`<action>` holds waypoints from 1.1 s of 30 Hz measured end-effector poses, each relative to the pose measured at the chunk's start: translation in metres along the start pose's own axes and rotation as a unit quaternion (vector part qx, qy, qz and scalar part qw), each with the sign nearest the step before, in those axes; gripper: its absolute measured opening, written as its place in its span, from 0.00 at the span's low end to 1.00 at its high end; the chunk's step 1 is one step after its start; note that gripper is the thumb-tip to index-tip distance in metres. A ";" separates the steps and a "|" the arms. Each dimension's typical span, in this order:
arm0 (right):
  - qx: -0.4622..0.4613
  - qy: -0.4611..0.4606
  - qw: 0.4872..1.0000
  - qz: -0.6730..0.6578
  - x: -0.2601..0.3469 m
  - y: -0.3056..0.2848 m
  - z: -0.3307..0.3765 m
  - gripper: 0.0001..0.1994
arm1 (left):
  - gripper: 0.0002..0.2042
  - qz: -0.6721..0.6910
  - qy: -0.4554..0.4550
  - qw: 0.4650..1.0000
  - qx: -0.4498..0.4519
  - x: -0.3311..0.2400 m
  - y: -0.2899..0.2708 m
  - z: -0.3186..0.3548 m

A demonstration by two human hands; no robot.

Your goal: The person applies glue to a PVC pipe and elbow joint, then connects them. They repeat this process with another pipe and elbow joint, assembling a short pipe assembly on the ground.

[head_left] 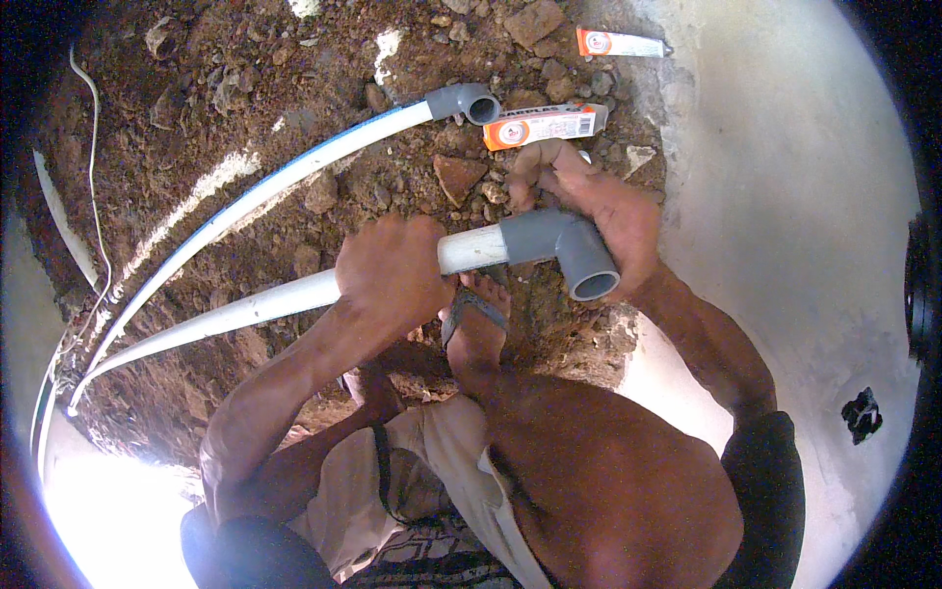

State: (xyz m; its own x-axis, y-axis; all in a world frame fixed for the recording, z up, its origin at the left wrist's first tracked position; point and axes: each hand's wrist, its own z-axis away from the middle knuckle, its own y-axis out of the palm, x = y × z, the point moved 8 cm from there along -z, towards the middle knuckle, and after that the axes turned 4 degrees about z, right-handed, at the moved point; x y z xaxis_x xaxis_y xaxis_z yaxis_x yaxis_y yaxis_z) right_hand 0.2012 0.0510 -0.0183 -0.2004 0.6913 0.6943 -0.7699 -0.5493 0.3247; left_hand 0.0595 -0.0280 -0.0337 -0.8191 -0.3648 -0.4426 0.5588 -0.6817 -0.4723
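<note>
Around white pipe (473,249), left fingers (378,236) clench, tips hidden; right fingers (551,157) curl, grip on elbow (564,239) unclear.

Rough brown soil (324,59), mixed with stones, is spread beyond both grips. A reddish stone (458,179) is seated beyond the gap between left grip (392,265) and right grip (599,206). A second white pipe (334,162), fitted with a grey elbow (446,101), is laid beyond the left grip. A thin white cable (95,147) is routed far left of it. A pale wall (785,196), marked by a black irregular patch (863,416), is positioned right of the right grip.
</note>
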 end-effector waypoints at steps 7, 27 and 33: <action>0.049 -0.076 0.989 0.118 0.003 -0.004 0.001 0.27 | 0.16 0.003 -0.016 1.000 0.024 0.000 0.000 0.000; -0.053 0.208 0.975 0.053 -0.020 -0.018 0.019 0.23 | 0.20 0.080 0.159 0.984 0.021 0.026 0.003 -0.020; -0.051 0.175 0.979 0.096 -0.022 -0.024 0.027 0.21 | 0.23 0.252 0.022 0.882 0.398 0.079 0.016 -0.015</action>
State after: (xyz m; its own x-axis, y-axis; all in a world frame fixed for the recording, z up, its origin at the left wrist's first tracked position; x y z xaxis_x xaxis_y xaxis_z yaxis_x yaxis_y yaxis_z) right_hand 0.2404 0.0364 -0.0242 -0.5285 0.7085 0.4677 -0.7505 -0.6474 0.1327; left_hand 0.0057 -0.0586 -0.0879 -0.4776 -0.7356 -0.4804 0.5690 -0.6756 0.4688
